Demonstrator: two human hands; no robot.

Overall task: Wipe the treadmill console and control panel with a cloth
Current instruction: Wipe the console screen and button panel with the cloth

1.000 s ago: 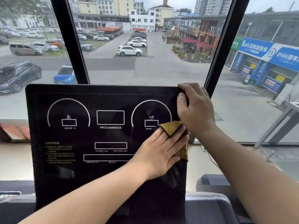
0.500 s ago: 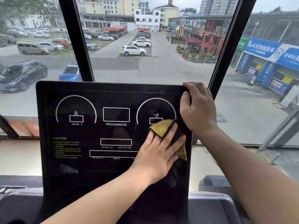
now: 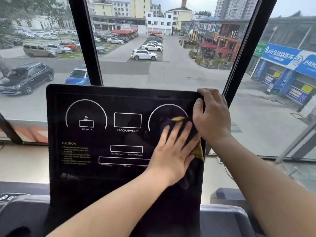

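A black treadmill console [image 3: 106, 137] is seen in front of a big window [image 3: 171, 65], with parked cars outside. A yellow cloth [image 3: 198, 150] is pressed flat against the console's right side by the left hand [image 3: 172, 154], fingers spread wide. The console's top right corner is gripped by the right hand [image 3: 212, 117], fingers curled around the edge.

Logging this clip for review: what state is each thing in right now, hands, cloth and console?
Left hand: flat, fingers spread, pressing the cloth to the console.
Right hand: gripping the console's top right corner.
Cloth: yellow, mostly hidden under the left hand.
Console: upright, display dark.
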